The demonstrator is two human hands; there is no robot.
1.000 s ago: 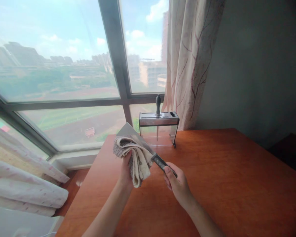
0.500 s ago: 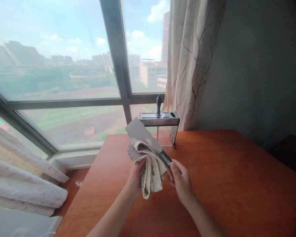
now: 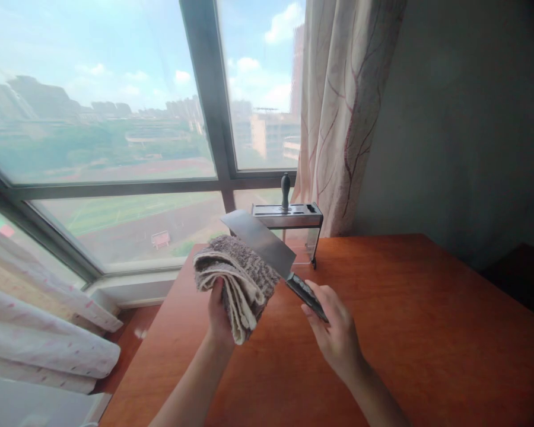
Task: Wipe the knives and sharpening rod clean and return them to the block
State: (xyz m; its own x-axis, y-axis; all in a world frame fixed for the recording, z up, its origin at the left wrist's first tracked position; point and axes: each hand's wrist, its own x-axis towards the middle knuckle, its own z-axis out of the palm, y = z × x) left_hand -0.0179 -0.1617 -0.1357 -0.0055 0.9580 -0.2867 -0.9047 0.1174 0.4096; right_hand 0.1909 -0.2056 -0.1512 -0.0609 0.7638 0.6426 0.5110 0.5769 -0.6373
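We hold one big knife (image 3: 267, 249) in our right hand (image 3: 336, 335). Our fingers are curled tight around its dark handle, and the wide flat blade points up and away to the left. The blade is bare on top, so we can see the shiny grey metal.

Our left hand (image 3: 218, 314) grips one folded cloth (image 3: 235, 279). The fingers are closed on the bottom of it, and the thumb side is hidden behind the folds. The cloth is grey and fuzzy on the outside and cream on the inside. It sits under the blade, just beside it, and seems to touch the lower edge of the blade near the handle. Both hands are up in the air above one orange-brown table (image 3: 404, 332).

At the far edge of the table stands one knife holder (image 3: 289, 222) with a metal top and see-through sides. One dark handle (image 3: 285, 188) sticks up out of its top. The tip of our knife is in front of the holder's left corner, and we cannot tell if they touch.

Behind the holder is one big window (image 3: 115, 118) with grey bars. One curtain (image 3: 342, 107) with red branch lines hangs to the right of it. More pale cloth (image 3: 40, 332) lies low on the left, by the window.
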